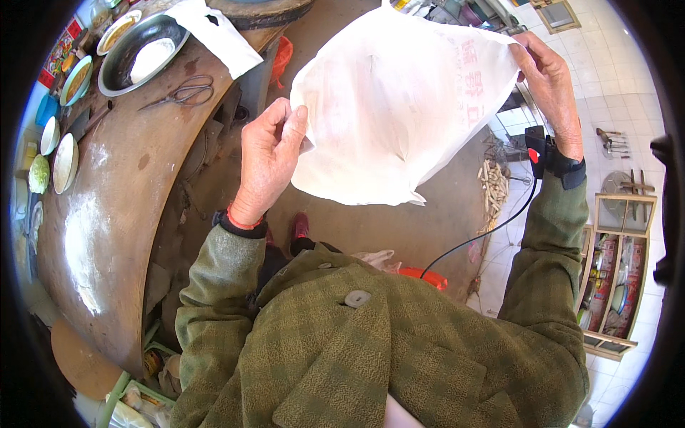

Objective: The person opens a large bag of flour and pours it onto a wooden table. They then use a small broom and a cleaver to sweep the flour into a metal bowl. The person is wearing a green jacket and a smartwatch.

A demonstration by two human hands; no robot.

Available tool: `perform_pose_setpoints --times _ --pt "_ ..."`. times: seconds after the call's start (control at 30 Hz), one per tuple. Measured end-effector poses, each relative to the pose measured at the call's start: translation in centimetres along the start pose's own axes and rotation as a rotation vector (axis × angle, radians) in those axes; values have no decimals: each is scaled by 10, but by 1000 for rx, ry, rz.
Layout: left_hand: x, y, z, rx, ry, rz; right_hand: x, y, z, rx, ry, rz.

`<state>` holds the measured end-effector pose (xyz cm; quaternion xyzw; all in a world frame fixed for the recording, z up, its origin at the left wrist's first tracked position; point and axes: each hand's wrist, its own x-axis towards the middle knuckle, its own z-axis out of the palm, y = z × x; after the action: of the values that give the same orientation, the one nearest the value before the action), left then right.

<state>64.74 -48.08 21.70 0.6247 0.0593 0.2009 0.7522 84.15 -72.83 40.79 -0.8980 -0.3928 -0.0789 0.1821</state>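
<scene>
A thin white plastic bag [390,107] with faint red print is spread in the air between my hands, above the floor. My left hand [272,152] pinches its lower left edge between thumb and fingers. At the bag's upper right corner, my right hand [547,80] grips the plastic with thumb and fingertips. To the left, on the wooden table, a metal basin [115,69] holds white flour [152,60]. Another white plastic bag [219,40] lies by the basin and hangs towards the table's edge. Iron scissors [187,95] rest on the tabletop.
The wooden table [123,176] curves along my left, with flour [85,257] spread on it, a cleaver [88,120], bowls [65,163] and a cabbage [39,174]. A red basin [425,277] stands on the floor. Corn cobs [493,187] lie in a heap at right. A black cable [481,235] runs from my right wrist.
</scene>
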Motion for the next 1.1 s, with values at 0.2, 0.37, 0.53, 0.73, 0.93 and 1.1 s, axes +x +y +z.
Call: perform_pose_setpoints --times 0.2,0.37,0.53,0.73,0.93,1.1 --pt "3 -12 -15 82 41 8 9 3 25 137 -74 6" --pt "8 -22 -24 -87 -16 -192 18 21 64 392 -180 258" --pt "0 -27 -29 -154 -166 -380 15 40 98 475 -199 413" --pt "6 -58 -25 72 -219 -403 9 33 117 562 -284 504" --pt "21 -88 -26 347 -311 -259 2 28 114 490 -410 415" --pt "30 -79 -4 -19 -346 -244 3 55 105 424 -445 350"
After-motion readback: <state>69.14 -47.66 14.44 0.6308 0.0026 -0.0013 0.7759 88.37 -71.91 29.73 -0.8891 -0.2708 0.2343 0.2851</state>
